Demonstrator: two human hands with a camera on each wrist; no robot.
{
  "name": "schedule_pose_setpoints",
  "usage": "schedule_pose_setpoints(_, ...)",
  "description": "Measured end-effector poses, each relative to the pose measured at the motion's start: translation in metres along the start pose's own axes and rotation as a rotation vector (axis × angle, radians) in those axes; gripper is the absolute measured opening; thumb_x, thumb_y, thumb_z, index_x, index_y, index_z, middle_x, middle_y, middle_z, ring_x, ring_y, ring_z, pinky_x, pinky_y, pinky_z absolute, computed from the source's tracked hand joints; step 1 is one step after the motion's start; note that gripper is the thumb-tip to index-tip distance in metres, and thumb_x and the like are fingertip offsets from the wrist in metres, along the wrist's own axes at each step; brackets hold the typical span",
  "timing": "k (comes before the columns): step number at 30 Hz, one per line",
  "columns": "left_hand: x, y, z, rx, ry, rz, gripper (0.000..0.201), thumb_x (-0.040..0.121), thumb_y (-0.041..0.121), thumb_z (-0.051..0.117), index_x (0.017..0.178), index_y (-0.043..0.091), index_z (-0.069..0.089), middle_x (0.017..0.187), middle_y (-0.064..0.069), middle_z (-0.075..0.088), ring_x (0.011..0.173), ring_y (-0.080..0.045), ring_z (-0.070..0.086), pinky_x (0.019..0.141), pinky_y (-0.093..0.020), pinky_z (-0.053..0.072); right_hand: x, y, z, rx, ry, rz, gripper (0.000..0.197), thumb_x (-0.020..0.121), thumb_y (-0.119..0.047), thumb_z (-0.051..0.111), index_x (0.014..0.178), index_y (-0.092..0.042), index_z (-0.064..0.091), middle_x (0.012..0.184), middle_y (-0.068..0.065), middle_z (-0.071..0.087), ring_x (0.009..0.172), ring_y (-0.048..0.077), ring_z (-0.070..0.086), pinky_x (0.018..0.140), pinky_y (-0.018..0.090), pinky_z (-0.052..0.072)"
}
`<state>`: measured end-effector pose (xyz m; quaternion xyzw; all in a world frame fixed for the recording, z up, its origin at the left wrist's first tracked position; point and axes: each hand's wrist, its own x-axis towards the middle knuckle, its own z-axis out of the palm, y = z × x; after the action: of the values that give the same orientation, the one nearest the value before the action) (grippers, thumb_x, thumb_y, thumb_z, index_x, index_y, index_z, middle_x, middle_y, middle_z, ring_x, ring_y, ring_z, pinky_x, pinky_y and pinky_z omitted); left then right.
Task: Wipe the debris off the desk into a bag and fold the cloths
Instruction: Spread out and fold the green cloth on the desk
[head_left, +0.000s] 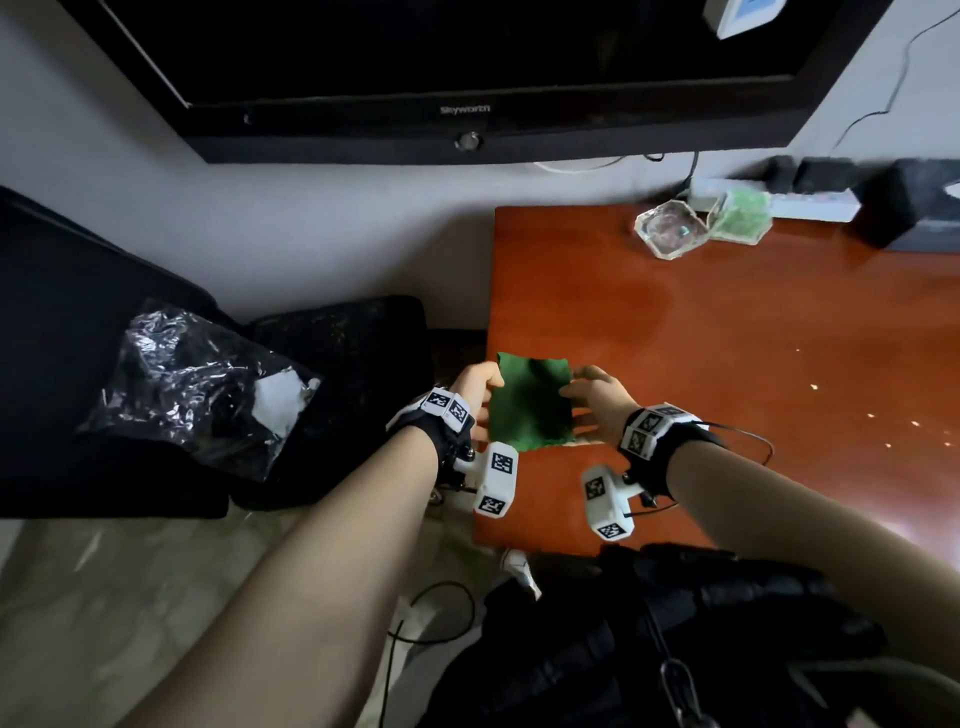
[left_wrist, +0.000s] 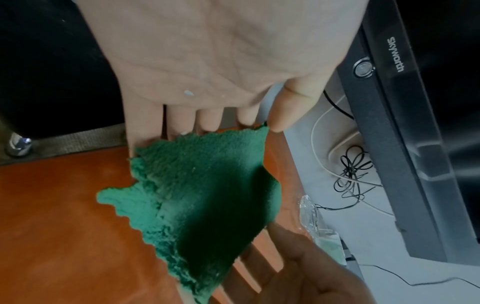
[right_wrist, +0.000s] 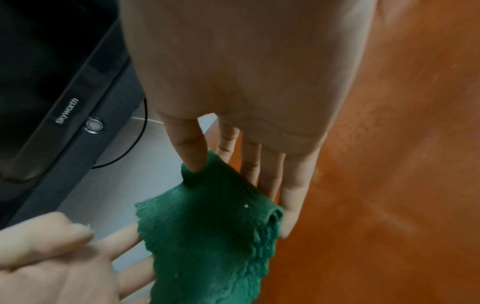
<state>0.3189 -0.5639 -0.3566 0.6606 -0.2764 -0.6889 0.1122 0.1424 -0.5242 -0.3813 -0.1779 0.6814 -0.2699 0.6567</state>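
Observation:
A small dark green cloth (head_left: 530, 402) hangs in the air over the left edge of the reddish-brown desk (head_left: 727, 338), held between both hands. My left hand (head_left: 480, 387) pinches its left side, thumb on the top corner (left_wrist: 270, 125) and fingers under the cloth (left_wrist: 207, 195). My right hand (head_left: 589, 387) pinches the right side, thumb pressed into the cloth (right_wrist: 215, 236) with the fingers (right_wrist: 291, 205) behind it. A crumpled clear plastic bag (head_left: 197, 384) lies on a black seat to the left. Pale specks of debris (head_left: 813, 387) dot the desk at the right.
A black television (head_left: 467, 78) hangs on the wall above. At the desk's back stand a glass ashtray (head_left: 670, 228), a second one with something green in it (head_left: 740, 215), a power strip (head_left: 810, 202) and a black box (head_left: 914, 208). Cables (head_left: 441, 613) trail on the floor.

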Motion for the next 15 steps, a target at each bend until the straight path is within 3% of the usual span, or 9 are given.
schedule_pose_setpoints(3, 0.008, 0.006, -0.001, -0.027, 0.059, -0.022, 0.035, 0.066, 0.028, 0.054, 0.096, 0.01, 0.052, 0.097, -0.01, 0.057, 0.085, -0.031, 0.057, 0.081, -0.047, 0.051, 0.013, -0.006, 0.004, 0.004, -0.021, 0.025, 0.012, 0.091, -0.011, 0.054, 0.097, -0.02, 0.052, 0.098, 0.014, 0.058, 0.07, 0.028, 0.059, 0.063, 0.04, 0.053)
schedule_pose_setpoints(5, 0.017, 0.012, -0.001, -0.045, 0.08, -0.028, 0.037, 0.063, 0.028, 0.055, 0.095, 0.01, 0.05, 0.099, -0.009, 0.054, 0.085, -0.028, 0.054, 0.08, -0.044, 0.049, 0.021, -0.012, 0.005, 0.008, -0.031, 0.037, 0.013, 0.091, -0.01, 0.054, 0.096, -0.022, 0.053, 0.096, 0.013, 0.057, 0.069, 0.027, 0.057, 0.059, 0.037, 0.053)
schedule_pose_setpoints(7, 0.027, 0.02, -0.002, -0.062, 0.083, -0.035, 0.038, 0.059, 0.028, 0.055, 0.093, 0.011, 0.05, 0.101, -0.009, 0.055, 0.086, -0.028, 0.053, 0.078, -0.041, 0.048, 0.03, -0.02, 0.005, 0.018, -0.036, 0.044, 0.014, 0.091, -0.01, 0.053, 0.092, -0.024, 0.053, 0.094, 0.012, 0.057, 0.07, 0.027, 0.058, 0.062, 0.04, 0.054)
schedule_pose_setpoints(10, 0.043, 0.03, -0.002, -0.08, 0.09, -0.041, 0.043, 0.054, 0.029, 0.055, 0.094, 0.012, 0.053, 0.108, -0.009, 0.059, 0.089, -0.029, 0.056, 0.08, -0.045, 0.051, 0.044, -0.031, 0.005, 0.018, -0.035, 0.05, 0.016, 0.091, -0.01, 0.053, 0.09, -0.026, 0.054, 0.097, 0.013, 0.058, 0.074, 0.028, 0.059, 0.064, 0.042, 0.055)
schedule_pose_setpoints(15, 0.06, 0.049, -0.002, -0.068, 0.093, -0.037, 0.035, 0.07, 0.025, 0.053, 0.103, 0.014, 0.059, 0.108, -0.01, 0.06, 0.086, -0.028, 0.057, 0.075, -0.041, 0.052, 0.065, -0.045, 0.005, -0.026, -0.049, 0.078, 0.018, 0.088, -0.009, 0.054, 0.1, -0.023, 0.054, 0.111, 0.017, 0.059, 0.087, 0.033, 0.061, 0.063, 0.041, 0.055)
